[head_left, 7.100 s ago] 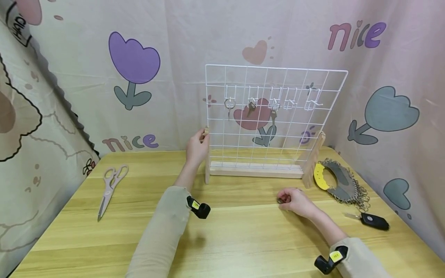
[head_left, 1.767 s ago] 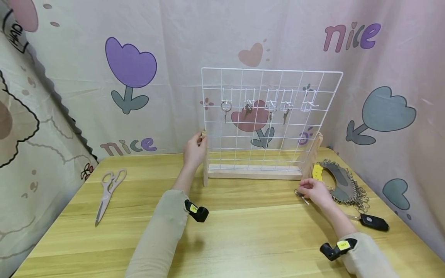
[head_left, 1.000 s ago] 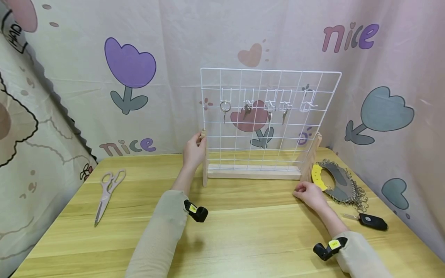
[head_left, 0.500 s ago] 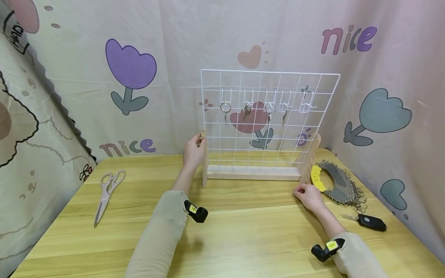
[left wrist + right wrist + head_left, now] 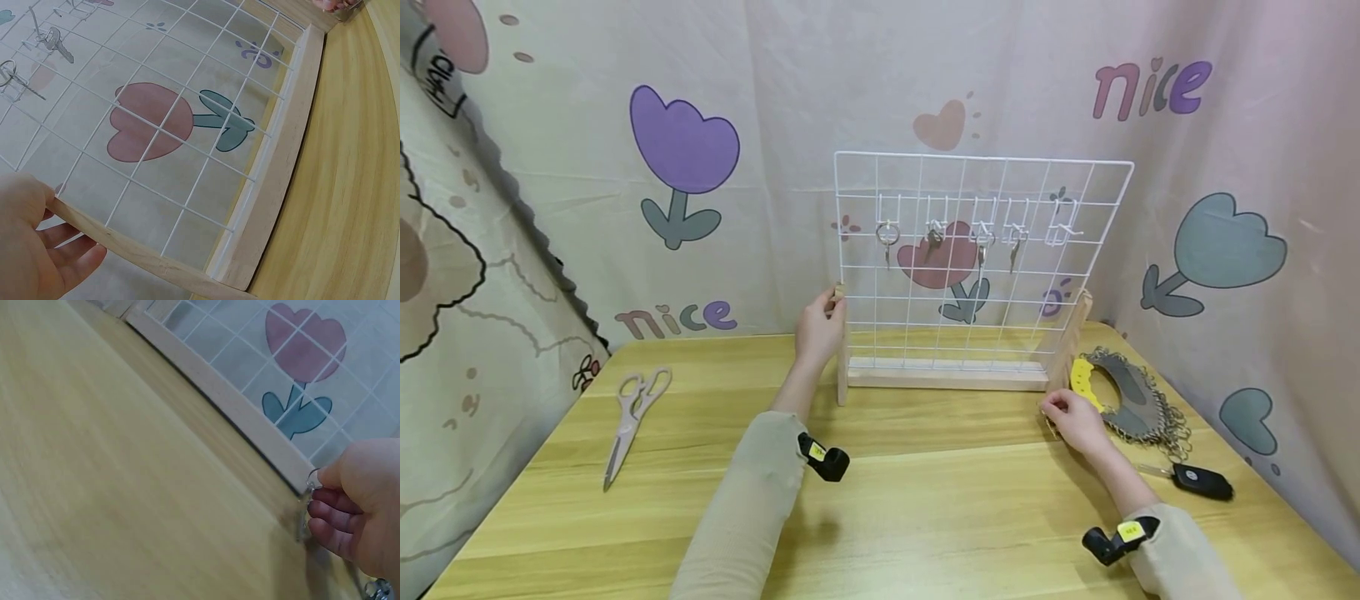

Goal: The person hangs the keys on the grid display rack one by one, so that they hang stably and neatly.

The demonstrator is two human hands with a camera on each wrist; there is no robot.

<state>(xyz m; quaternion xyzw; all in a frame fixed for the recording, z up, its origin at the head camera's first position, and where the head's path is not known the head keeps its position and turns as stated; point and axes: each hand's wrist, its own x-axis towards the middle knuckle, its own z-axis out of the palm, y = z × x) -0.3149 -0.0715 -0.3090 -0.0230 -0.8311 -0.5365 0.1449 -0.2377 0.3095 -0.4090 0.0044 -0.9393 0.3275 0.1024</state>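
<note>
In the head view my left hand grips the wooden side post of a white wire grid rack. Thumb and fingers sit on either side of that post in the left wrist view. My right hand is low by the rack's right foot, pinching a key ring with a key dangling below the fingers. Several white hooks cross the grid. Keys hang from the leftmost hook, the second, the third and the fourth hook; the rightmost hook bears no key.
A folding car key lies at the right, in front of a grey piece with a yellow edge and many metal rings. Scissors lie at the left of the wooden table. Printed curtains stand behind.
Since the oldest frame, a key has come onto the fourth hook and my right hand has moved right. In the last second it shifted slightly, showing the key again. My left hand stayed on the post.
</note>
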